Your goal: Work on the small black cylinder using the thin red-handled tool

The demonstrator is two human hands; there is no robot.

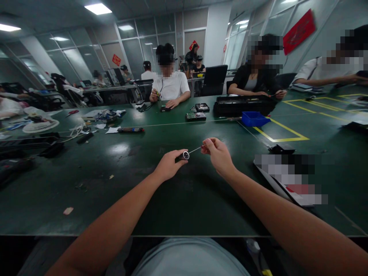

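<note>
In the head view my left hand [170, 164] is closed around a small dark cylinder [181, 156] with a bright silvery ring at its end. The ringed end faces my body, and a dark inside shows within the ring. Pinched in my right hand [217, 152] is a thin metal rod [194, 150], slanting down and left. Its far tip reaches the ringed end; whether it goes inside, I cannot tell. Both hands are held over the middle of the green table [143, 214].
A blue bin [254, 119] and a long black casing [244, 107] lie ahead right. Circuit-board devices [196, 116] sit further forward. A dark tube-shaped tool [130, 130] lies left, near a white fan-like part [40, 124]. Co-workers sit across the table.
</note>
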